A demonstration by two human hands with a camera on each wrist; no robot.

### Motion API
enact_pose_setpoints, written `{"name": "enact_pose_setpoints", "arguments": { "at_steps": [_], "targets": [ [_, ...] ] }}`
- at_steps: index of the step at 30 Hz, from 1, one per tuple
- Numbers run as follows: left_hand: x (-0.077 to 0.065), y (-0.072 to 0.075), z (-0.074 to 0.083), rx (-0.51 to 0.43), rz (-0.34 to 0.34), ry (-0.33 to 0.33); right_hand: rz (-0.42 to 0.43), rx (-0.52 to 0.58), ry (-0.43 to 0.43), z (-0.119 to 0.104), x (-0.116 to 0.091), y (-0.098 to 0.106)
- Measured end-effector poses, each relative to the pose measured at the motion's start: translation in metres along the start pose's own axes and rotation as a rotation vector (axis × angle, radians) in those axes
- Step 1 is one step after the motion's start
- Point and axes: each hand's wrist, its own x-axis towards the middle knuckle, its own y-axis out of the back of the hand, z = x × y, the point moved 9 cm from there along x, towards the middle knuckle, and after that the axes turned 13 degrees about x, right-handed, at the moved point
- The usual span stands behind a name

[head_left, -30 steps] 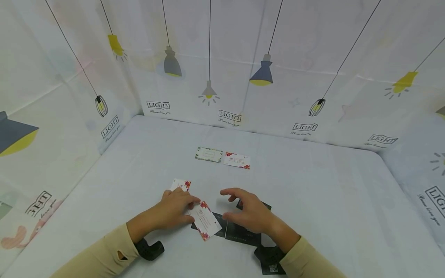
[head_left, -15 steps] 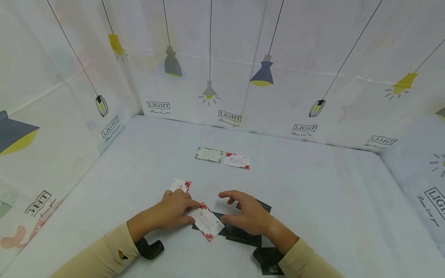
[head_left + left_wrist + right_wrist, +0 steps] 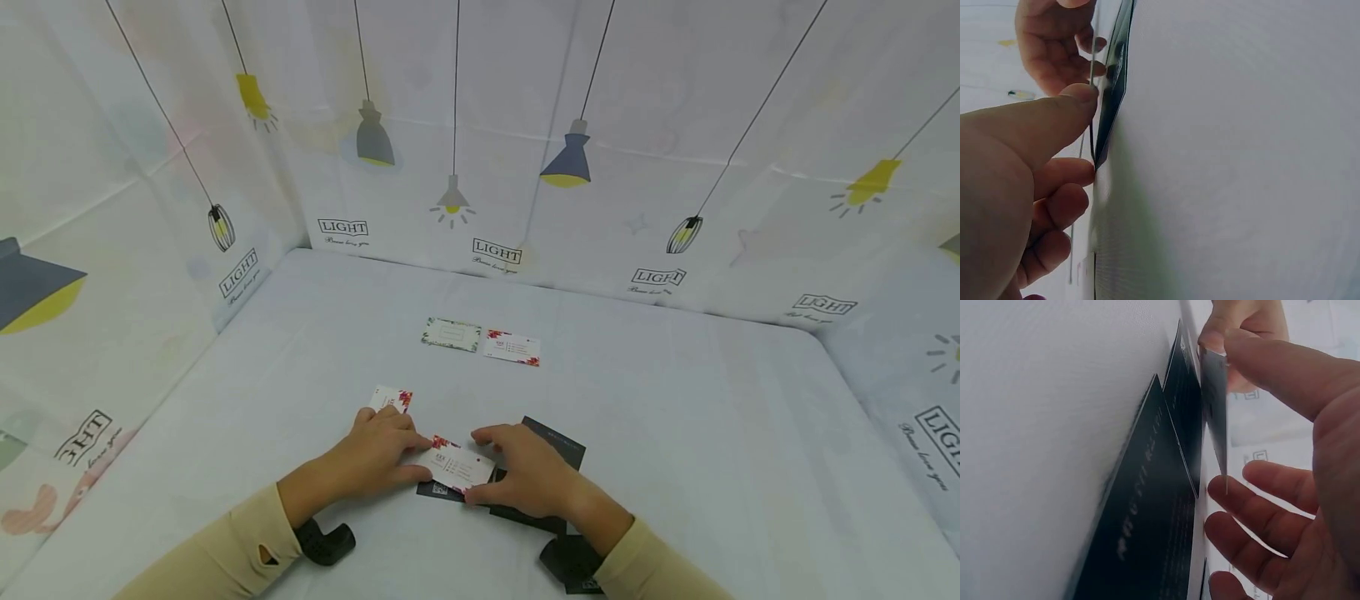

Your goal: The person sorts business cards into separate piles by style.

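Observation:
A white business card (image 3: 461,467) with red floral corners is held between both hands, over black cards. My left hand (image 3: 373,457) pinches its left end, thumb at the near edge. At its right end, my right hand (image 3: 534,477) grips the card with thumb at the near corner and fingertips at the opposite edge (image 3: 1215,406). Just beneath lie a black card (image 3: 438,492) and another black card (image 3: 536,520), partly covered by the right hand. Beyond that hand, a black card (image 3: 562,442) lies angled. Past the left fingers shows another red-floral white card (image 3: 391,398), partly hidden.
Farther back on the white table (image 3: 675,433), a green-leaf-bordered card (image 3: 452,335) lies beside a red-floral card (image 3: 512,347). Near the right sleeve, a dark card (image 3: 585,587) is mostly covered. A cloth backdrop with printed lamps (image 3: 566,158) rises behind the table.
The white card has turned from a steep slant to nearly level. My right hand has moved left and nearer, from hovering beside it to gripping its right end. The left hand stays put.

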Motion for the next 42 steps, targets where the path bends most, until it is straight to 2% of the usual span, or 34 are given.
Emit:
{"name": "enact_pose_setpoints", "arguments": {
  "at_steps": [7,17,23,26,29,33,37,42],
  "targets": [
    [0.0,0.001,-0.001,-0.016,0.02,0.017,-0.005,-0.107,0.003,-0.005,-0.002,-0.001],
    [0.0,0.001,0.0,0.021,-0.002,0.017,-0.015,-0.25,0.019,-0.015,-0.001,-0.004],
    [0.001,0.002,0.0,-0.01,0.011,0.002,-0.021,-0.238,0.017,-0.015,-0.001,-0.006],
    [0.001,0.002,0.002,-0.055,0.016,-0.032,-0.028,-0.231,0.022,-0.014,0.0,-0.006],
    [0.002,0.001,0.005,-0.103,-0.003,-0.065,-0.032,-0.214,0.024,-0.014,0.0,-0.007],
    [0.003,-0.002,0.006,-0.116,-0.033,-0.075,-0.041,-0.192,0.026,-0.013,0.0,-0.008],
    [0.002,0.0,0.007,-0.099,-0.009,-0.088,-0.045,-0.184,0.023,-0.012,0.0,-0.009],
    [0.001,0.004,0.009,-0.066,0.052,-0.121,-0.036,-0.187,0.029,-0.012,0.0,-0.009]
  ]
}}
